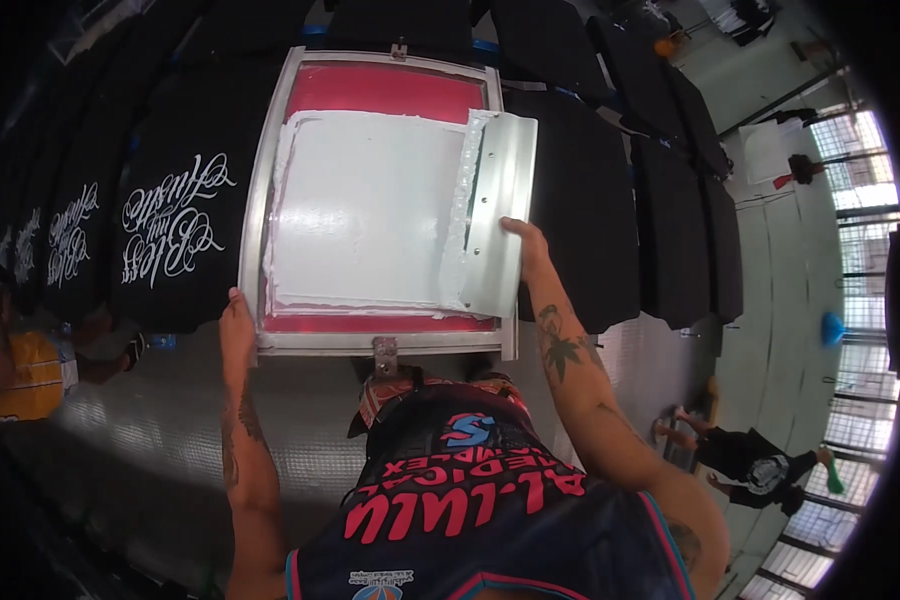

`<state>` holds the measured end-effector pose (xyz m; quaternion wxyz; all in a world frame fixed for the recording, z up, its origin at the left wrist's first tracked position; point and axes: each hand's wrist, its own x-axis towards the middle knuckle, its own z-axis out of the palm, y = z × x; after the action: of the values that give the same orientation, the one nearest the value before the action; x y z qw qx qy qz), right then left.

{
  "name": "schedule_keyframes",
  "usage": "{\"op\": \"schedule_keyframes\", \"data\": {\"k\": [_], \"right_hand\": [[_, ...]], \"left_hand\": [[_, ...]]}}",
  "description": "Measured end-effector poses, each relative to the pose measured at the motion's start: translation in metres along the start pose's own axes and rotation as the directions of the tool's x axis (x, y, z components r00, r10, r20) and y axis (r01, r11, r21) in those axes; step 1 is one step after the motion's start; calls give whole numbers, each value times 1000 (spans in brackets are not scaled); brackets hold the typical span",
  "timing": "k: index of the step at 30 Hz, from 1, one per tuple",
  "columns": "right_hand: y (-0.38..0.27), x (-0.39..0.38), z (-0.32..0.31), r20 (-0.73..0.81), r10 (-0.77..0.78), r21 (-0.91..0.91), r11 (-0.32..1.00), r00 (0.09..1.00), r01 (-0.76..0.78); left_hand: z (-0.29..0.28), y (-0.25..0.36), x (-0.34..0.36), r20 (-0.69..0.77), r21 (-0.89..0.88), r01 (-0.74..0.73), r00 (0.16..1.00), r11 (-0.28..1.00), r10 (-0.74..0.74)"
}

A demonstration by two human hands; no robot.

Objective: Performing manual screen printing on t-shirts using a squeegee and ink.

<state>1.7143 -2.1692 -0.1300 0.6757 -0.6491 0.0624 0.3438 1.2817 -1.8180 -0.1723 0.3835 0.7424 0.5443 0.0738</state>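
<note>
As we look from the left, a person in yellow point(30, 375) is partly in view at the edge, below a row of dark garments point(165, 130) with white script lettering. Nearer the middle, our left hand point(236, 335) is at the left rail of the screen frame point(262, 210), close to its near corner. Its thumb points away from us along the rail; the other fingers are hidden, so we cannot tell whether they clamp. Before us, the frame sits between the lettered garments and more dark-covered boards point(580, 170), with a metal bracket point(384, 350) at its near end. White ink point(370, 200) covers most of its mesh, leaving red strips (one far, one near) bare. Along the right side lies the squeegee point(495, 180), its long metal holder overlapping the right rail. Our right hand point(528, 245) touches the holder's outer edge, one digit on top; we cannot tell how the hidden fingers close. Farther right, a person in a black shirt point(755, 465) is on the pale floor point(790, 260), near barred windows point(865, 300).
</note>
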Motion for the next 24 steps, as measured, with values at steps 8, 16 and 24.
{"op": "schedule_keyframes", "data": {"k": [8, 16, 24], "right_hand": [[-68, -28, -165, 8, -58, 0, 998, 998, 58], [-126, -25, -376, -58, 12, -10, 1000, 998, -13], [-134, 33, -411, -40, -17, -76, 997, 999, 14]], "left_hand": [[83, 119, -92, -46, -49, -54, 998, 997, 51], [256, 243, -209, 73, -92, -11, 997, 996, 17], [298, 266, -203, 116, 39, 100, 988, 994, -104]]}}
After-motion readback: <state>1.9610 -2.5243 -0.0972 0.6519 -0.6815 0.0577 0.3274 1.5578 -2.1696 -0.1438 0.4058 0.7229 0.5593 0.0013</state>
